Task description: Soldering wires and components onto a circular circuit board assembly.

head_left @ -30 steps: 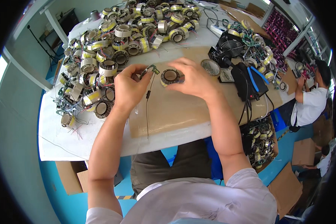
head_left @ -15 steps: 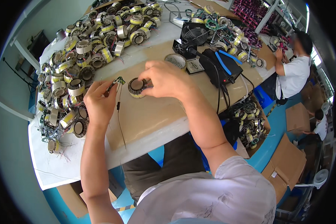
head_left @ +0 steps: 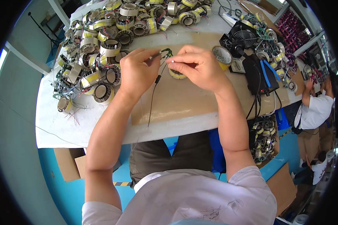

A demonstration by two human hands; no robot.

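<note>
My left hand [head_left: 139, 72] is closed in a pinch at one end of a small green circuit board [head_left: 167, 51] with thin wires. From the board hangs a dark wire [head_left: 151, 103] that carries a black sleeve-like piece [head_left: 157, 79]. Facing it, my right hand [head_left: 203, 68] pinches a tiny white piece [head_left: 172, 61] between thumb and fingertips, close to the board; its exact kind is too small to make out. Below the right fingers a ring-shaped motor stator [head_left: 177, 75] with yellow tape lies on the brown mat [head_left: 184, 103], partly hidden by the hand.
Many taped stators [head_left: 110, 48] with loose wires are heaped at the left and back. On the right stand a tape roll [head_left: 222, 57], a fan [head_left: 245, 38] and a black box [head_left: 254, 73] with blue-handled pliers [head_left: 266, 73]. A co-worker [head_left: 313, 107] sits far right.
My right hand has let go of the stator, left on the mat, and now pinches a tiny white piece beside the board. My left hand has brought the board over. The view has shifted.
</note>
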